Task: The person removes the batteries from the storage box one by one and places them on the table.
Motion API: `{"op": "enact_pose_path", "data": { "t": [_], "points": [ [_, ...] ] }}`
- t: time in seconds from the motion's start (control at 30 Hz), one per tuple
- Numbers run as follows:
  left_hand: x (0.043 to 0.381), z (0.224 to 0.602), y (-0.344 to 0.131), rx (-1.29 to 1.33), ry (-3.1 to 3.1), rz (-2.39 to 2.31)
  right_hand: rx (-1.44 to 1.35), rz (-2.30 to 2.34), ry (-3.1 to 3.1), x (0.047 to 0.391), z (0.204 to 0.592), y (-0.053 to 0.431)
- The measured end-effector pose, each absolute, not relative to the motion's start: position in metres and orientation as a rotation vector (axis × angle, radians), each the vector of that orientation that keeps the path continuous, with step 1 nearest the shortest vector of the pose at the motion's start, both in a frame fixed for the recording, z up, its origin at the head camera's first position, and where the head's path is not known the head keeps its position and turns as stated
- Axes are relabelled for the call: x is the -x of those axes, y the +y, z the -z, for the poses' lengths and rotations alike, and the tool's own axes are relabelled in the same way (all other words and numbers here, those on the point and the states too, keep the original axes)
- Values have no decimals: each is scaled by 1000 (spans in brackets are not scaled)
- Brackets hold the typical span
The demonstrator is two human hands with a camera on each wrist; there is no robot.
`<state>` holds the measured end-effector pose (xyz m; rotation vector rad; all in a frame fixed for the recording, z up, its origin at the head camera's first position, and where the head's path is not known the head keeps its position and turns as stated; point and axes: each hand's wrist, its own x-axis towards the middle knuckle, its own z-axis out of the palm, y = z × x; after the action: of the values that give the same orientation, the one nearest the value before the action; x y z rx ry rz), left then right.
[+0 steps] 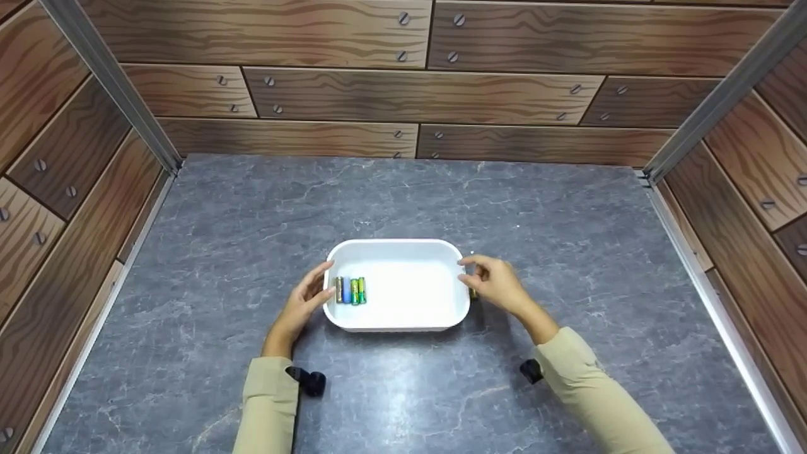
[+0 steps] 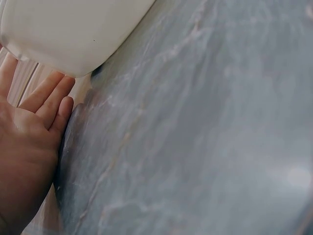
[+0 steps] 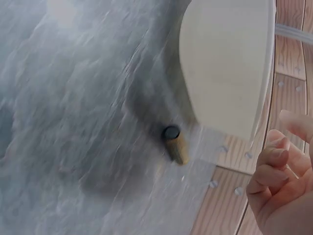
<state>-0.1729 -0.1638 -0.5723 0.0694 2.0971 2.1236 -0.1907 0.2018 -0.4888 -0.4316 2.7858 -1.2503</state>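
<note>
A white rectangular tub (image 1: 403,318) with rounded corners sits on the grey marbled surface. Inside, along its left end, several batteries (image 1: 352,291) lie side by side: one dark, one blue, others green and yellow. My left hand (image 1: 301,306) is at the tub's left end, thumb and fingertips at the rim; the left wrist view shows its fingers (image 2: 46,100) fairly straight beside the wall. At the right end is my right hand (image 1: 501,287), thumb and index finger apart near the rim, the other fingers bent, nothing held. Another battery (image 3: 176,145) lies outside the tub, below this hand.
Wood-patterned panels (image 1: 340,94) with printed screws stand at the back and both sides. Metal posts (image 1: 120,88) rise at the back corners, and a pale rail (image 1: 712,302) runs along the right edge. Black wrist cameras (image 1: 312,382) hang by both sleeves.
</note>
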Motion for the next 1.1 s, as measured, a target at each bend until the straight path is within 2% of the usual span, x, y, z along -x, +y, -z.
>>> {"op": "enact_pose_path", "data": {
  "t": [0.33, 1.1],
  "points": [
    [173, 573, -163, -92, 2066, -2158, 581, 1231, 2779, 186, 488, 173],
    [173, 571, -164, -76, 2088, -2134, 702, 1092, 2756, 181, 503, 113]
  ]
}}
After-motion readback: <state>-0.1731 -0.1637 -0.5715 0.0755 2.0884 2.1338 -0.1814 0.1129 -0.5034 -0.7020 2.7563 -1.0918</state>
